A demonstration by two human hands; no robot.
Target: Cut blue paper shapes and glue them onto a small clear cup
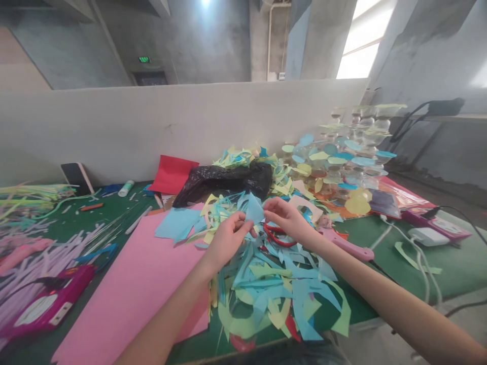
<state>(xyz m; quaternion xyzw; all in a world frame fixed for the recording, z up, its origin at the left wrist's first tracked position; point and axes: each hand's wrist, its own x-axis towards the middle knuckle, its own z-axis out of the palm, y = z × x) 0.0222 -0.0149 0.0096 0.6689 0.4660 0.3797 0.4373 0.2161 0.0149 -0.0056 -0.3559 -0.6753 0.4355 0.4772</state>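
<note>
A small folded piece of light blue paper stands up between my two hands, over a heap of cut scraps. My left hand pinches its lower edge between thumb and fingers. On the other side, my right hand has its curled fingertips at the paper's right edge. Under the right hand lie scissors with red handles, partly buried in blue and green paper scraps. Left of my hands, several blue sheets rest on a large pink sheet.
Behind the scraps is a black plastic bag, near a red sheet. Stacked clear cups with paper discs stand back right. A pink glue gun, power strip and cables lie right; pipe cleaners and a phone left.
</note>
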